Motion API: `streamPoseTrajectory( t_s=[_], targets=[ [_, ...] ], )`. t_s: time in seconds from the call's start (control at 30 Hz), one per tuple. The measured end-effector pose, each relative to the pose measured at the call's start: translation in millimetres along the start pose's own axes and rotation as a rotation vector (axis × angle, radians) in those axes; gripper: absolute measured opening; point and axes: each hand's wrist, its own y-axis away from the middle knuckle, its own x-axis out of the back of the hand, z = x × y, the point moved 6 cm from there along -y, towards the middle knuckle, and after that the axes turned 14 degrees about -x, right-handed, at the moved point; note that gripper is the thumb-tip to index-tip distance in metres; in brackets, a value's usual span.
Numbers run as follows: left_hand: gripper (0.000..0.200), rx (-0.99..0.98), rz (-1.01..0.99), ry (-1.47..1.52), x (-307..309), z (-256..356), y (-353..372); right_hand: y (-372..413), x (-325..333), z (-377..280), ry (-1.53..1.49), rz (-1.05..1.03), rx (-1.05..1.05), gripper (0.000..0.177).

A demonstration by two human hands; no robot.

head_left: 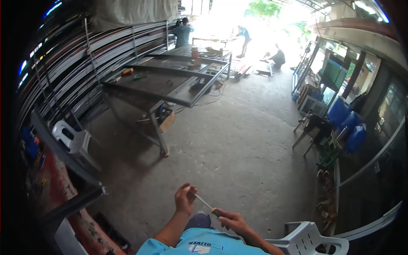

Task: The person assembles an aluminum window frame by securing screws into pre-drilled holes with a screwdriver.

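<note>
Head view: right hand (pixel 231 221) closed around the screwdriver (pixel 204 202) handle; left hand (pixel 185 199) pinches its tip; the shaft spans between both hands, above the concrete floor (pixel 238 144).

Sunlit concrete floor (pixel 238 144), steel workbench (pixel 170 80)

Fisheye warp, dark vignette; blown-out daylight at far end.

The left hand (pixel 185 199) hides the tool (pixel 204 202) tip, the right hand (pixel 233 221) most of its handle; the bottom edge cuts the chair (pixel 306 242).
</note>
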Motion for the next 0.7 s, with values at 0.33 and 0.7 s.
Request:
streamPoseTrajectory(
  t_s=[0.33, 0.7],
  targets=[
    [0.006, 0.241, 0.257, 0.104, -81.9, -177.7, -232.6, -173.3, 164.3, -169.2, 0.170, 0.169, -0.200, 0.041],
    [0.015, 0.042, 0.030, -0.438, -300.4, -296.1, -475.7, -344.8, 355.9, -309.9, -0.074, 0.360, 0.038, 0.043]
  ],
)
